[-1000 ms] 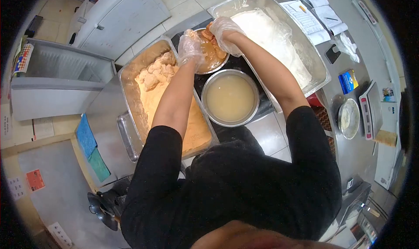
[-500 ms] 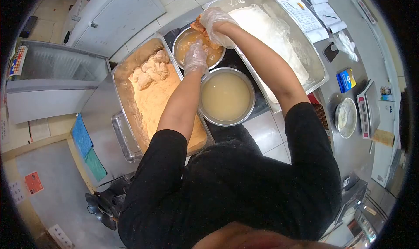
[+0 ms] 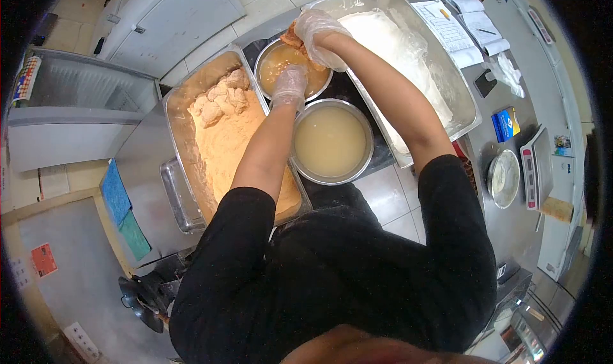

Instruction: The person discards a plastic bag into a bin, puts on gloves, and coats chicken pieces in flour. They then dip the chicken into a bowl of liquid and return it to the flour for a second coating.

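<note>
My left hand [image 3: 290,88], in a clear plastic glove, is over the near side of a round metal bowl [image 3: 258,82] of orange-brown liquid; its fingers point down and are hard to make out. My right hand [image 3: 320,37], also gloved, grips a reddish-orange coated piece [image 3: 292,39] at the bowl's far right rim. Left of the bowl is a metal tray [image 3: 182,129] of orange powder with lumpy coated pieces [image 3: 221,101] at its far end. A second bowl [image 3: 332,142] of cloudy yellowish liquid stands nearer my body.
A deep metal tray [image 3: 471,124] of white flour lies under my right forearm. On the right counter are papers [image 3: 447,33], a phone [image 3: 485,83], a blue and yellow box [image 3: 506,124], a small metal bowl [image 3: 504,179] and a scale [image 3: 537,166].
My left hand has shifted slightly down and right, away from the piece at my right hand. More of the liquid shows between the hands.
</note>
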Demonstrator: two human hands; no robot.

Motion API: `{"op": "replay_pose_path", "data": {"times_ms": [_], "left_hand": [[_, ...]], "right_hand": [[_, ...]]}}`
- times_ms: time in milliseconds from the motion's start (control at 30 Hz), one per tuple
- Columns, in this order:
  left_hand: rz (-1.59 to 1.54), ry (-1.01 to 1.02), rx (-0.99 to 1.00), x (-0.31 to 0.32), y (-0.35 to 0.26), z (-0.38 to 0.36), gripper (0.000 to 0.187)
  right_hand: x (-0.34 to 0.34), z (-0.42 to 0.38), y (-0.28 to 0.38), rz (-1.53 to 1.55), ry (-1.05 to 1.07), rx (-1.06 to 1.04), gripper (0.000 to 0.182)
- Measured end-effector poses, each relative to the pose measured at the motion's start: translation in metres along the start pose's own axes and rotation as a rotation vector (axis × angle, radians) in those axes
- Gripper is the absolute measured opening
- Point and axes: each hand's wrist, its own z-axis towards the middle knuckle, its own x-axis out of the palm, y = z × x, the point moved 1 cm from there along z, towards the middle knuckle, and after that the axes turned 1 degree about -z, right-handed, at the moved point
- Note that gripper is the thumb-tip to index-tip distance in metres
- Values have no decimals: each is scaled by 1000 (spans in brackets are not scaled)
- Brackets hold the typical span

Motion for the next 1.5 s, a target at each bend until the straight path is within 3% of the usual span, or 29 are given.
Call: {"op": "replay_pose_path", "data": {"times_ms": [167, 233, 367, 433, 467, 533, 567, 633, 767, 867, 933, 967, 1033, 1167, 1233, 1367, 1433, 1500], "left_hand": [[-128, -51, -52, 7, 6, 4, 33], [-34, -31, 60, 7, 7, 9, 34], [38, 25, 57, -12, 3, 8, 32], [-93, -78, -44, -25, 1, 4, 30], [-92, -76, -44, -36, -5, 0, 30], [-458, -230, -282, -50, -10, -9, 33], [-455, -228, -283, -50, -7, -8, 33], [-475, -197, -359, -55, 1, 1, 35], [-397, -254, -283, -46, 30, 29, 33], [-353, -211, -304, -51, 38, 33, 35], [-18, -106, -174, -52, 43, 40, 38], [-19, -108, -175, -50, 46, 46, 38], [-304, -201, -293, -50, 48, 44, 41], [-216, -163, -299, -63, 36, 25, 43], [-344, -200, -318, -68, 32, 23, 43], [-360, -183, -314, -69, 34, 25, 44], [-374, -217, -293, -70, 34, 24, 41], [-360, -240, -293, -58, 46, 39, 41]], "right_hand": [[-1, 1, 1, 24, 45, 53, 52], [4, 5, 1, -59, 83, 13, 51], [-5, -4, 5, -74, 48, 20, 47], [-14, -10, 9, -40, 67, 15, 30], [-18, -14, 10, -38, 68, 17, 30], [-20, -21, 11, 62, 56, 21, 30], [-14, -17, 7, 64, 56, 23, 30], [1, -5, -1, -20, -46, -28, 48], [9, -12, 2, -45, -62, -66, 49], [15, -21, 5, 3, -10, 25, 40], [24, -28, 2, -92, -114, -50, 29], [30, -27, 1, -93, -114, -52, 29], [40, -27, 1, -23, -72, -6, 27], [48, -27, 2, 103, -38, 84, 25], [50, -23, 3, -38, 0, 47, 24], [51, -32, 11, -14, 40, 84, 26], [53, -32, 22, 200, 74, 307, 33], [75, -29, 17, 198, 88, 306, 34]]}}
